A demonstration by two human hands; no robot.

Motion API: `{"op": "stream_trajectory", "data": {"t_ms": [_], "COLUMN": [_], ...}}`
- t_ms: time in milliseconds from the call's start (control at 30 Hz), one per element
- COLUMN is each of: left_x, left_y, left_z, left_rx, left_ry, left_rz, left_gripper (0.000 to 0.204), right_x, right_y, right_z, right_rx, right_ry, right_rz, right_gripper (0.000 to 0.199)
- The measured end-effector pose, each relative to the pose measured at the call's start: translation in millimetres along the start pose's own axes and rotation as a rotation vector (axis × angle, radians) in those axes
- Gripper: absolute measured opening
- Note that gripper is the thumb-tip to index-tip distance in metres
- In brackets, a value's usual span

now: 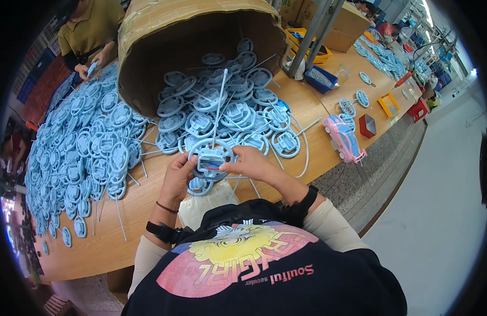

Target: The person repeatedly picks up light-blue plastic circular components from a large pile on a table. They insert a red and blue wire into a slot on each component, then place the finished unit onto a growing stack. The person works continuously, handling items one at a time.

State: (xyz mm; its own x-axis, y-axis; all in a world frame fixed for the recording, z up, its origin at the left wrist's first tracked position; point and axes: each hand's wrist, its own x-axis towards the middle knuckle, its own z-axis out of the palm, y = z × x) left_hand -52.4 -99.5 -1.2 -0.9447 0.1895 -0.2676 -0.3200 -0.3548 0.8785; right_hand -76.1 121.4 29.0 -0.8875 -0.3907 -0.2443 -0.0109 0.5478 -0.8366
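Note:
Both my hands hold one light blue toy steering wheel point(213, 145) with its open back toward me. A long thin rod sticks up from it, away from me. Red and blue wires show in its central housing. My left hand point(176, 176) grips the rim on the left side, its fingers partly hidden behind. On the right side my right hand point(249, 163) is closed round the rim, the thumb lying at the housing by the wires. Just beyond, more blue steering wheels point(236, 113) spill out of a cardboard box point(196, 22) lying on its side.
A large heap of the same wheels point(80, 152) covers the table's left. To the right stand a pink toy car point(342, 138), a red bin point(367, 126), a yellow bin point(389, 105) and a blue bin point(320, 78). Across the table another person point(92, 31) handles a blue piece.

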Motion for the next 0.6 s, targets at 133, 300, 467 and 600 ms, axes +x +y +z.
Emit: {"op": "stream_trajectory", "data": {"t_ms": [133,300,467,600], "left_x": [-2,-4,-4,-5], "left_y": [-11,-12,-13,-13], "left_z": [-3,-5,-2,-4], "left_rx": [-0.058,-0.084,-0.139,-0.174], "left_ry": [-0.01,0.009,0.012,-0.007], "left_rz": [-0.05,-0.027,-0.013,-0.027], "left_gripper": [0.025,0.024,0.027,0.028], "right_x": [2,3,-2,-3], "right_y": [3,-3,-10,-8], "right_z": [0,2,3,8], "right_rx": [-0.117,-0.156,-0.059,0.04], "right_ry": [0.024,-0.003,0.012,0.015], "right_rz": [-0.012,0.011,-0.027,-0.161], "right_gripper": [0.049,0.051,0.06,0.064]}}
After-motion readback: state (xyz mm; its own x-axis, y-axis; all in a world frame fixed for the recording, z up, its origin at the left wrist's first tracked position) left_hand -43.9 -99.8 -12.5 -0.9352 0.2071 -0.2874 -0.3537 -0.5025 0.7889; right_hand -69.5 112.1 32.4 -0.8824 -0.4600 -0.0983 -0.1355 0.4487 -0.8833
